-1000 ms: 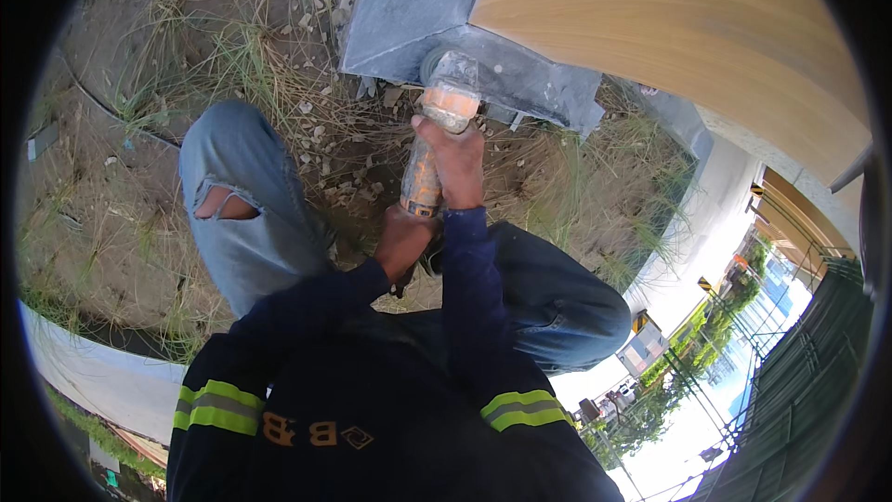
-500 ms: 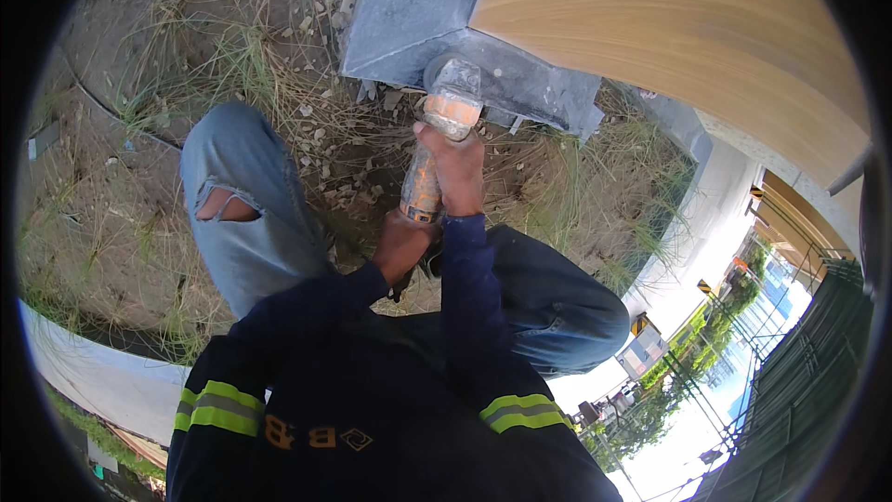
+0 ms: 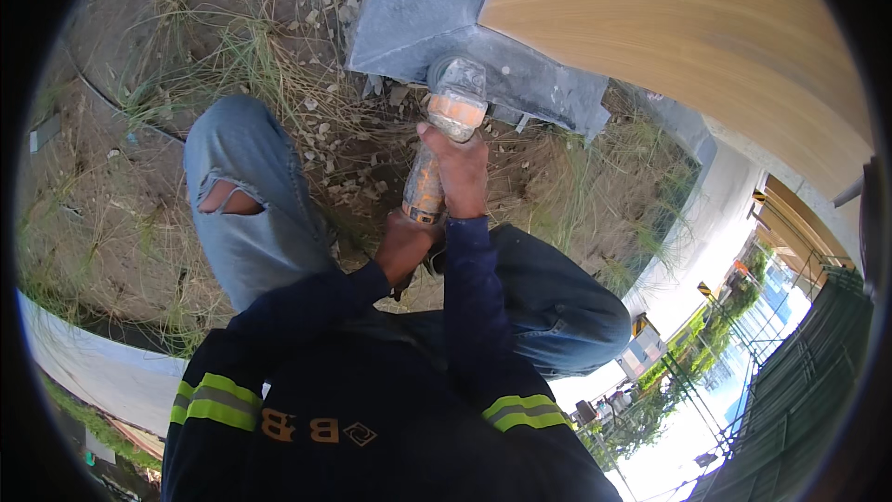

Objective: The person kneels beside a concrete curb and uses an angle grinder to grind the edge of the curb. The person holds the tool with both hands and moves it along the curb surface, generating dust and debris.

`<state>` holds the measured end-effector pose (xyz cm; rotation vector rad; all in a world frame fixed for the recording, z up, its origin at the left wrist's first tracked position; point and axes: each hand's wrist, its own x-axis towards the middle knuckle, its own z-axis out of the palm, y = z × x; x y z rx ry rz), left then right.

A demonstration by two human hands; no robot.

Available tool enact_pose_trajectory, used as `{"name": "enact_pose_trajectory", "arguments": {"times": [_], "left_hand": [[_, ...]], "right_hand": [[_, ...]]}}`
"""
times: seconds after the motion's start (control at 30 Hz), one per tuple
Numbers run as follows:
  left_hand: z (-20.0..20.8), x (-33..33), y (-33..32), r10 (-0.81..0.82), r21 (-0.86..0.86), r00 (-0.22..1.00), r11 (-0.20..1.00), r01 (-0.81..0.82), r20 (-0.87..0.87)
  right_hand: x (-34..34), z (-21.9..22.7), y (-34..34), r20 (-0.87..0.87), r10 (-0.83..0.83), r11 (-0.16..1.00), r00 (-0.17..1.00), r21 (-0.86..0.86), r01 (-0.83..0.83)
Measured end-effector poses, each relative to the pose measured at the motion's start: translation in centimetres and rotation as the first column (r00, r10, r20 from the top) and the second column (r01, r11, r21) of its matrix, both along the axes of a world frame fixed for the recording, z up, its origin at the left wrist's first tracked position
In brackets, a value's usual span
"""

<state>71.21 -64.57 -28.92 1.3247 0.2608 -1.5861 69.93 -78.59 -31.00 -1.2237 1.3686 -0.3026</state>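
An orange, dust-covered angle grinder (image 3: 426, 178) is held in both my hands, its head pointing away from me. My right hand (image 3: 462, 172) wraps round the body just behind the head. Lower down, my left hand (image 3: 405, 240) grips the rear end. The grinder's round disc (image 3: 453, 70) meets the grey concrete ledge (image 3: 409, 33) near its lower edge, at the foot of a tan wall. The disc's contact edge is partly hidden by the grinder's head.
Dry grass (image 3: 246, 60) and broken stone chips (image 3: 321, 130) cover the soil round my bent knees. A thin dark cable (image 3: 111, 107) lies at the left. The smooth tan wall (image 3: 669, 28) rises at the upper right. A white curb (image 3: 692, 242) curves along the right side.
The ledge, grinder and hands appear shifted very slightly to the right in the picture. My grip on the grinder is the same.
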Motion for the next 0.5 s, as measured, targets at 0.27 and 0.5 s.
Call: {"name": "enact_pose_trajectory", "arguments": {"times": [0.27,0.5], "left_hand": [[-1.8,-0.1,0.3,-0.095,0.032,0.993,0.995,0.093,0.072],[-1.1,0.7,1.0,-0.027,0.067,0.999,0.997,0.030,-0.043]], "right_hand": [[0.5,0.1,-0.1,0.058,-0.037,0.999,0.998,-0.010,0.038],[1.0,-1.5,1.5,-0.036,0.060,0.993,0.998,-0.104,-0.063]]}}
